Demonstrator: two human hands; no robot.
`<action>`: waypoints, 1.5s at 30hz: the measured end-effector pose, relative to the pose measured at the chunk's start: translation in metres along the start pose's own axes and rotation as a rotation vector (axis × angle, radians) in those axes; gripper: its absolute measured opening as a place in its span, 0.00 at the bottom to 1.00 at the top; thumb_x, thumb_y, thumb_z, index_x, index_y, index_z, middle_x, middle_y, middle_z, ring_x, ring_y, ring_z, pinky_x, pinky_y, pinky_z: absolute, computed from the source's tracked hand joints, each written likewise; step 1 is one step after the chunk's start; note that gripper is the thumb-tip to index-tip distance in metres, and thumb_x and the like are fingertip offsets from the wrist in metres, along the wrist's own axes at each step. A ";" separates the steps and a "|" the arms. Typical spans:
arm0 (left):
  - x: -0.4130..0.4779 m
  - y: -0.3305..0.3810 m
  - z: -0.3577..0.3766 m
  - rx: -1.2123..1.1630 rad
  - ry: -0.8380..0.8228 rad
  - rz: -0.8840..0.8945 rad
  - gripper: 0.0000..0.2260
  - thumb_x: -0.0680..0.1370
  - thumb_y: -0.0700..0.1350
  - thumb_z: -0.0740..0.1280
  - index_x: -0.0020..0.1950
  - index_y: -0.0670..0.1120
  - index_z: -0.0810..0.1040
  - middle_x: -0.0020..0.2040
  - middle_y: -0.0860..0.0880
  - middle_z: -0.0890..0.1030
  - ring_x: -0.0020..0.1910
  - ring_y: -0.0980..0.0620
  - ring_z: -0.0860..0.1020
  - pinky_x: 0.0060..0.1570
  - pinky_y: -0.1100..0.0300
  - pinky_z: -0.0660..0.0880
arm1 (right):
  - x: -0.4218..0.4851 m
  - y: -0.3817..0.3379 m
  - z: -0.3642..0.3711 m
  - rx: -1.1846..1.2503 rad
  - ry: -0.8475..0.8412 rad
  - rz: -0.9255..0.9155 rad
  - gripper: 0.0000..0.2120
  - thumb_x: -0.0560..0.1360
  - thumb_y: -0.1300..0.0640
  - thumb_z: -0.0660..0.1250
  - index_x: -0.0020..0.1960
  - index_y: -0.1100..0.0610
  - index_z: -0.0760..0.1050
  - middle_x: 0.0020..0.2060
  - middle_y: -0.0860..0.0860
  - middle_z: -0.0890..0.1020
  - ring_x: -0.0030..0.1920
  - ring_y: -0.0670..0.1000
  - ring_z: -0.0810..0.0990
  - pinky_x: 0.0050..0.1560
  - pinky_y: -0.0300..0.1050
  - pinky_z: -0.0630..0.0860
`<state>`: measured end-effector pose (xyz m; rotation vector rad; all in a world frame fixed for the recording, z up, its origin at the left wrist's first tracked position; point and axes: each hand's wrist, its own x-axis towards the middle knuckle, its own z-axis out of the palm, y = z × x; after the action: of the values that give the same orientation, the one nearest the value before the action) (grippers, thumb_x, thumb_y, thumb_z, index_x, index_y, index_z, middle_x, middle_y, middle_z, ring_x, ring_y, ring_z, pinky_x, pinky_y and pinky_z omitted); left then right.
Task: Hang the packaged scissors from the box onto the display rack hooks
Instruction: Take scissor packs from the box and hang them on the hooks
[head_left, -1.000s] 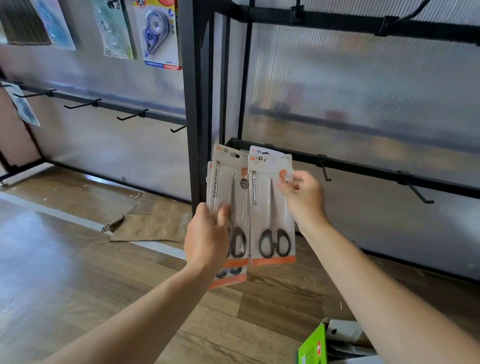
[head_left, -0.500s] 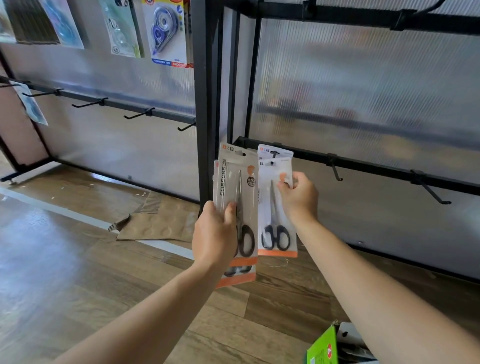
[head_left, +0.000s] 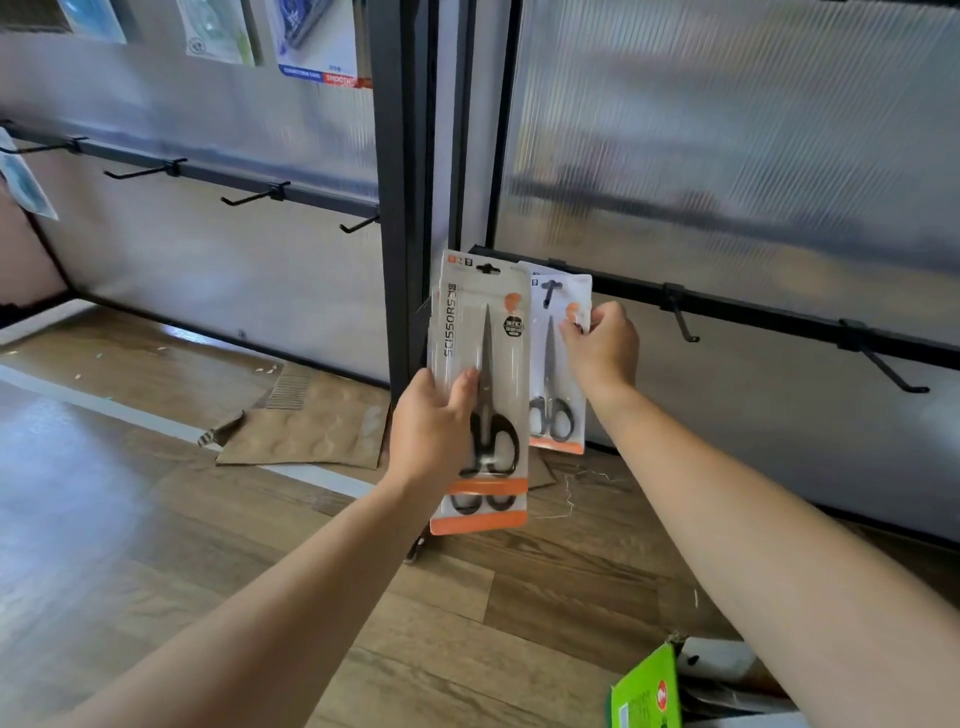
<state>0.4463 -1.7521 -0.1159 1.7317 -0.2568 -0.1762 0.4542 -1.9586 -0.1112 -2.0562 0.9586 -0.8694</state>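
Flat cardboard (head_left: 306, 431) on wood floor (head_left: 130, 545), tape pkgs (head_left: 317, 41) top left, ribbed panel (head_left: 727, 130) behind

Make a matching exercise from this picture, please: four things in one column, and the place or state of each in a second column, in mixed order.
Things
1. left hand
2. right hand
3. brown cardboard
4. green package

Places or states
A. lies flat on the wooden floor beside the rack post
B. pinches the single scissors pack near its top
C. bottom right corner of the view
D. grips the stack of scissors packs

Pairs: 1-D, 2-B, 3-A, 4-C
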 end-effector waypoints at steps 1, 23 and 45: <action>0.002 -0.003 0.002 -0.011 -0.009 -0.004 0.08 0.81 0.54 0.64 0.49 0.51 0.75 0.46 0.49 0.82 0.44 0.51 0.80 0.48 0.50 0.80 | 0.003 0.000 0.000 -0.002 -0.009 0.005 0.10 0.78 0.52 0.67 0.49 0.57 0.68 0.49 0.55 0.77 0.44 0.52 0.74 0.41 0.44 0.67; -0.012 -0.001 -0.003 -0.066 -0.003 -0.008 0.10 0.79 0.52 0.67 0.52 0.46 0.77 0.47 0.46 0.83 0.45 0.50 0.82 0.39 0.59 0.81 | -0.081 -0.033 -0.031 0.127 -0.373 -0.184 0.17 0.75 0.42 0.69 0.55 0.54 0.73 0.43 0.45 0.78 0.41 0.43 0.77 0.39 0.38 0.73; -0.026 0.007 -0.003 0.071 0.141 -0.002 0.18 0.84 0.53 0.55 0.45 0.41 0.73 0.39 0.47 0.76 0.36 0.53 0.72 0.36 0.56 0.69 | -0.066 0.002 -0.048 0.243 -0.102 -0.088 0.09 0.79 0.58 0.65 0.58 0.54 0.74 0.49 0.50 0.83 0.42 0.44 0.79 0.31 0.25 0.68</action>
<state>0.4218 -1.7433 -0.1094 1.8062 -0.1594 -0.0458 0.3822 -1.9201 -0.1050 -1.9246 0.6765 -0.8716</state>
